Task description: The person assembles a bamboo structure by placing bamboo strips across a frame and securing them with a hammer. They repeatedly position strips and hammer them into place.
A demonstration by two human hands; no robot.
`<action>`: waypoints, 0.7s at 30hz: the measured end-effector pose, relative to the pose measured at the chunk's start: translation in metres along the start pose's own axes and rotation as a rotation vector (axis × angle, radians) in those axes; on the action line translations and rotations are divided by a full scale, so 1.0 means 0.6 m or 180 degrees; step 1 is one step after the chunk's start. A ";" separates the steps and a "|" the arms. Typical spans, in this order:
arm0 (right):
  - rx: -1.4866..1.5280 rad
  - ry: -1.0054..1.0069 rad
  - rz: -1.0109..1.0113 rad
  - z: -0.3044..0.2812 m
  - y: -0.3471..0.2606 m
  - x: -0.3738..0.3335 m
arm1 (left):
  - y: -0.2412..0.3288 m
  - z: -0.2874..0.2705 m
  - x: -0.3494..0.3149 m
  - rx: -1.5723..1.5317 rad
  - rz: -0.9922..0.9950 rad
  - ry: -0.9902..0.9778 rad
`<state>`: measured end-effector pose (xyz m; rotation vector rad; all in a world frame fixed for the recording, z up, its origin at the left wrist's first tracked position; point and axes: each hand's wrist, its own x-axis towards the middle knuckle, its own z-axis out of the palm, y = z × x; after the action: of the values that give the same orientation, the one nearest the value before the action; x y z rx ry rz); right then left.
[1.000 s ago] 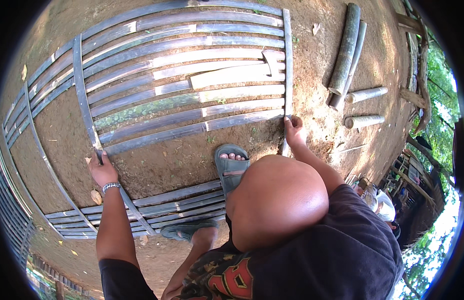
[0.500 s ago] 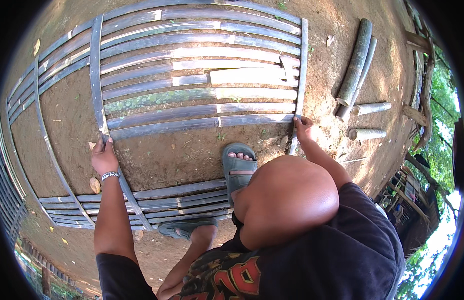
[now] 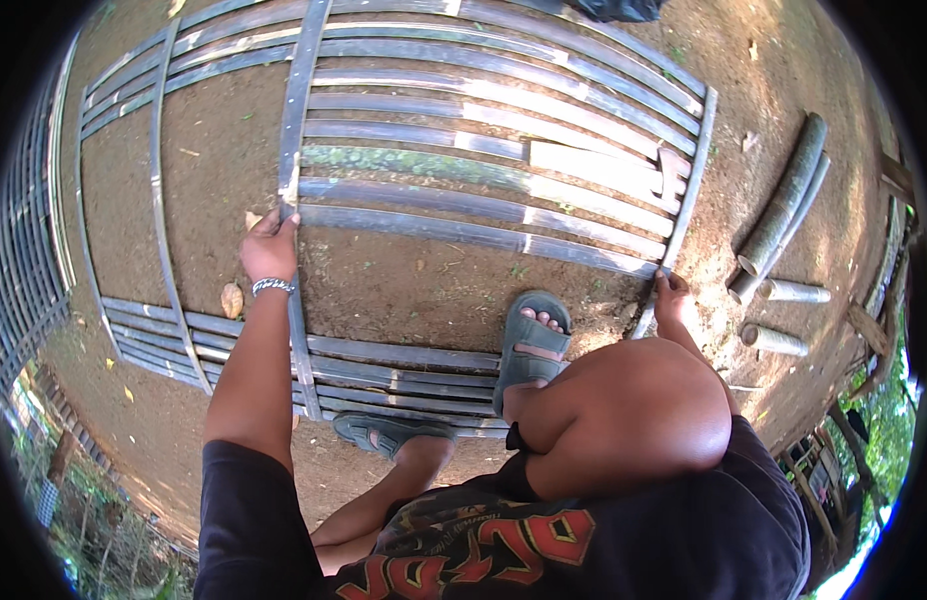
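Left hand (image 3: 271,248): thumb and fingers closed on left crossbar (image 3: 301,100) of bamboo frame (image 3: 384,165). Right hand (image 3: 672,298): fingertips apparently pinching right crossbar (image 3: 692,180), grip small in view. Frame's upper slats span beyond and between both sets of fingers. Pale flat piece (image 3: 594,170) on slats, beyond right fingers. 2 long bamboo poles (image 3: 785,195), 2 short lengths (image 3: 776,340) right of right fingers. Brown leaf (image 3: 233,300) nearer body than left fingers.

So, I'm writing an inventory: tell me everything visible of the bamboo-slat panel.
The bamboo-slat panel lies over bare soil: long, dark-grey split slats with gaps between, crossed by crosspieces. One slat is mottled green; sunlight whitens the panel's right side. The left hand pinches one crosspiece, the right hand another at the right end.
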<state>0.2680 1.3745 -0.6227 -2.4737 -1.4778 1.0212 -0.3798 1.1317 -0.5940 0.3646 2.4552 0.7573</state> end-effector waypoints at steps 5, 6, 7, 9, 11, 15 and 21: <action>-0.0431 0.0072 -0.0104 -0.013 -0.023 -0.014 | -0.034 0.027 0.003 -0.0676 0.0007 0.0219; -0.0557 0.0073 -0.0079 -0.016 -0.022 -0.015 | -0.035 0.032 0.003 -0.0705 0.0033 0.0274; -0.0591 0.0041 -0.0150 -0.019 -0.010 -0.003 | -0.041 0.037 0.002 -0.0739 0.0049 0.0321; -0.0644 -0.0016 -0.0099 -0.010 -0.028 -0.013 | -0.064 0.037 0.001 -0.0770 0.0078 0.0509; -0.0911 -0.0031 -0.0059 -0.015 -0.027 -0.005 | -0.077 0.050 0.003 -0.0857 0.0118 0.0681; -0.0910 -0.0125 0.0024 -0.023 -0.015 0.009 | -0.055 0.046 -0.009 -0.0263 -0.0039 0.0802; -0.1140 -0.0089 -0.0110 -0.020 -0.006 0.022 | -0.041 0.031 -0.020 0.0032 0.0135 0.0848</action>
<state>0.2763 1.3901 -0.6187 -2.6595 -1.8487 0.8512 -0.3619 1.1156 -0.6166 0.3389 2.7078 0.8597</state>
